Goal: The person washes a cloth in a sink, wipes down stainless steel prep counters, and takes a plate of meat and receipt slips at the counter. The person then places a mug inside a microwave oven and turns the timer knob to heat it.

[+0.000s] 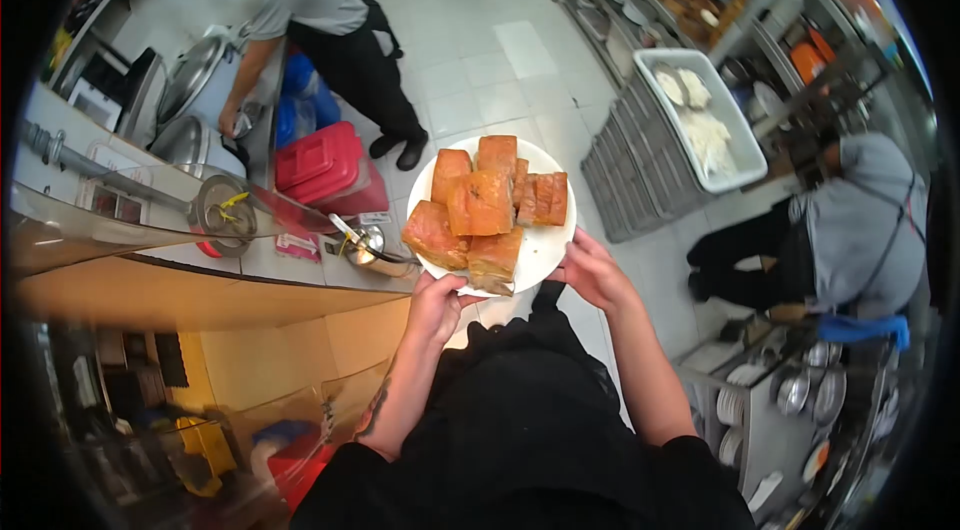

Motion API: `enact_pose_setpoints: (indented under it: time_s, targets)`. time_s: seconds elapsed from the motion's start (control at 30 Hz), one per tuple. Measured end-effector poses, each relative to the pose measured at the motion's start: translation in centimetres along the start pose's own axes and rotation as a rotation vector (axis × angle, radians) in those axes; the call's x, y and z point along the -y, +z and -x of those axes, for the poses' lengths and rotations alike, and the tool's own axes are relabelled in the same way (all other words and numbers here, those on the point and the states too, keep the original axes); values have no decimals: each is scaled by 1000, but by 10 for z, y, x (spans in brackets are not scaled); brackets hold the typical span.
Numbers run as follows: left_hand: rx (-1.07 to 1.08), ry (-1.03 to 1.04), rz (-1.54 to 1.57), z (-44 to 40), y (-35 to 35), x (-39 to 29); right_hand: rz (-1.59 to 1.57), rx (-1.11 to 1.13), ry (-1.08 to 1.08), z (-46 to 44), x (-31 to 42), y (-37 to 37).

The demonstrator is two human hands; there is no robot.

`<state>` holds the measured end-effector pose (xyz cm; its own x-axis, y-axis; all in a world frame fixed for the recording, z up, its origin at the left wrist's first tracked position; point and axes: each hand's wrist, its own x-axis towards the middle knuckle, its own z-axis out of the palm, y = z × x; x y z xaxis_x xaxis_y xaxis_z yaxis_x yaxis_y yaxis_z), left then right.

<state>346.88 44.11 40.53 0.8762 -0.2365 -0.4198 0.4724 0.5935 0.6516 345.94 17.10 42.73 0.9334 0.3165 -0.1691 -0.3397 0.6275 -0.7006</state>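
A round white plate [545, 255] is held up in front of my body, over the tiled floor. Several thick golden-brown blocks of what looks like roasted meat [480, 202] are piled on it. My left hand [440, 307] grips the plate's lower left rim, with the fingers partly beneath it. At the lower right rim, my right hand [592, 272] holds the plate too, its fingers under the edge.
Left, a counter [300, 268] carries a metal pot [365, 246]; beyond are a red bin [330, 170] and a standing person [335, 30]. Right, a white tub [735, 170] tops stacked grey crates [640, 165]; another person [860, 220] bends near shelves of dishes [730, 408].
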Motion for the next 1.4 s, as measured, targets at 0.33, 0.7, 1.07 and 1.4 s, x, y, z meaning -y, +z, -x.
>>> enact_pose_setpoints:
  time_s: [0.33, 0.7, 1.07, 1.4]
  targets:
    - [200, -211, -225, 57, 11, 40, -162, -431, -221, 125, -74, 14]
    - [465, -311, -445, 126, 80, 120, -281, -656, -464, 290, -83, 13]
    - [586, 679, -1149, 243, 201, 253, -410, -960, -742, 531, -87, -26]
    - [1641, 1263, -1379, 322, 371, 353, -461, -1169, -1042, 632, -93, -29]
